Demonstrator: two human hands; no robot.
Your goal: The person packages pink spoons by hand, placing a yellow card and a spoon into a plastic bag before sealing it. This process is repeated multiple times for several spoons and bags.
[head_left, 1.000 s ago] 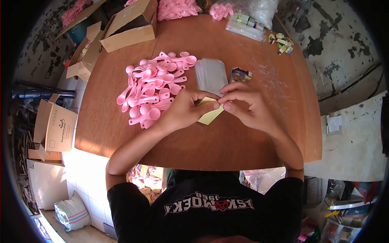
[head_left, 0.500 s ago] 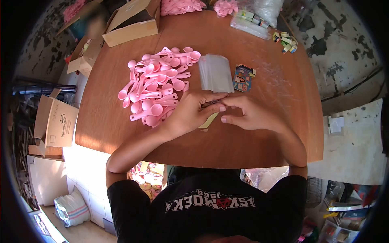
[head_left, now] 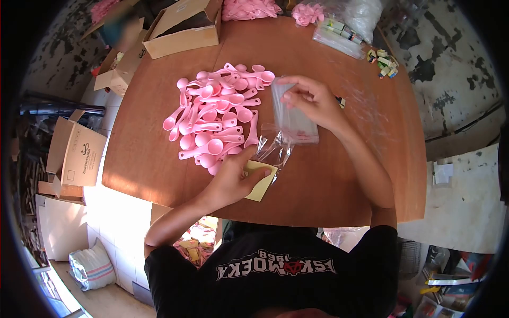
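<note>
My left hand [head_left: 233, 177] is low at the table's middle, thumb and fingers closed on a pale yellow card [head_left: 261, 186]. A crinkled clear plastic bag [head_left: 275, 152] lies by its fingertips, partly over the card's far side. My right hand [head_left: 314, 103] is over a stack of clear plastic bags [head_left: 299, 132], index finger stretched out and thumb apart from it, near the stack's far end. Left of the stack is a pile of pink measuring spoons [head_left: 212, 114]. One pink spoon [head_left: 253, 130] points toward my left hand. A printed packet [head_left: 340, 102] is mostly hidden behind my right hand.
On the brown table [head_left: 339, 185], an open cardboard box [head_left: 183, 40] stands at the far left. Pink items in plastic [head_left: 249, 9], wrapped packs [head_left: 339, 34] and small folded labels [head_left: 385, 64] line the far side. More cartons [head_left: 82, 159] are on the floor at left.
My hands have parted. The left came down toward me with the yellow card; the right moved away onto the bag stack. A loose clear bag now shows between them. The view has shifted slightly.
</note>
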